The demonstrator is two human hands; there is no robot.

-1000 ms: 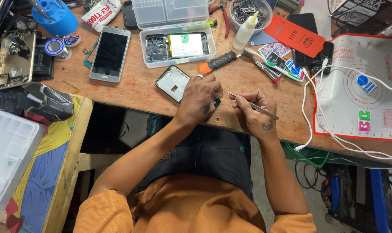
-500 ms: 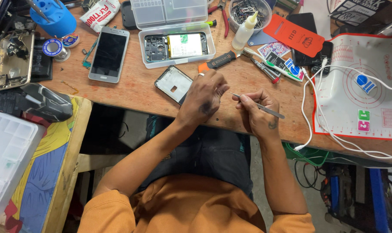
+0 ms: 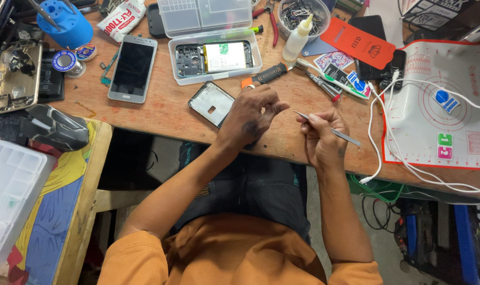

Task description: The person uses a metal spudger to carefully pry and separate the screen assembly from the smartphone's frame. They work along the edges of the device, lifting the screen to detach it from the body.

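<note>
Orange shirt (image 3: 240,253) and dark lap nearest the lens, both forearms reaching up to the table (image 3: 171,113) edge. Right hand (image 3: 322,134) closed around tweezers (image 3: 327,128), thumb and forefinger pinching the shaft, tip aimed left toward the other hand. Left hand (image 3: 250,113) just beside, fingers curled and drawn together near the tweezer tip; whether anything sits between the fingertips, cannot tell. Phone frame (image 3: 211,103) flat on the table, touching the left hand's far side. Beyond that, clear tray (image 3: 214,60) with an opened phone inside; silver phone (image 3: 133,68) face up to its left; screwdriver (image 3: 266,76) just past the knuckles. Further right, white cable (image 3: 380,137) looping over a white mat (image 3: 435,105). Blue holder (image 3: 66,24) at the far left corner.
</note>
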